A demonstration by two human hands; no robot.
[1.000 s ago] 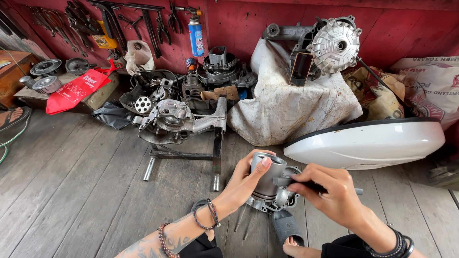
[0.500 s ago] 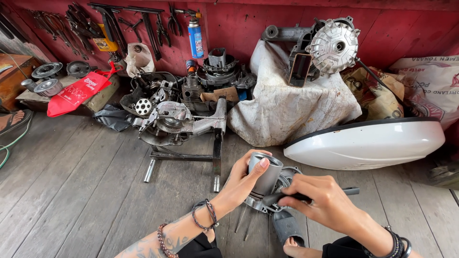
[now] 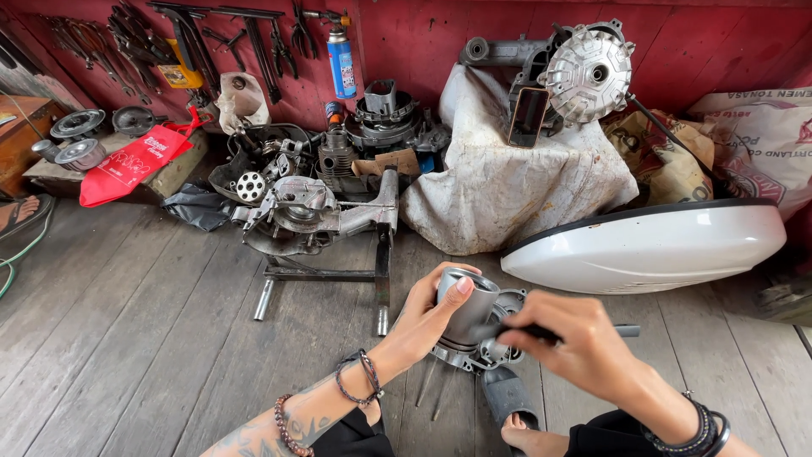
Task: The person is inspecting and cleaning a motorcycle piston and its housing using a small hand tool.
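I observe my left hand [image 3: 427, 317] wrapped around a short grey metal cylinder with an open top [image 3: 467, 306], thumb on its rim, holding it upright on a grey cast-metal engine part [image 3: 474, 351] that sits on the grey wooden plank floor [image 3: 127, 338] just ahead of my sandalled foot [image 3: 512, 406]. My right hand [image 3: 584, 343] is clenched on a dark, slender tool handle [image 3: 541, 333] laid against the cylinder's side, its end showing past my knuckles. Beyond the hands I note a stripped engine on a metal stand [image 3: 317, 220], a white curved body panel [image 3: 647, 245] to the right, and a cloth-draped engine block [image 3: 524, 169] against the red wall [image 3: 423, 42].
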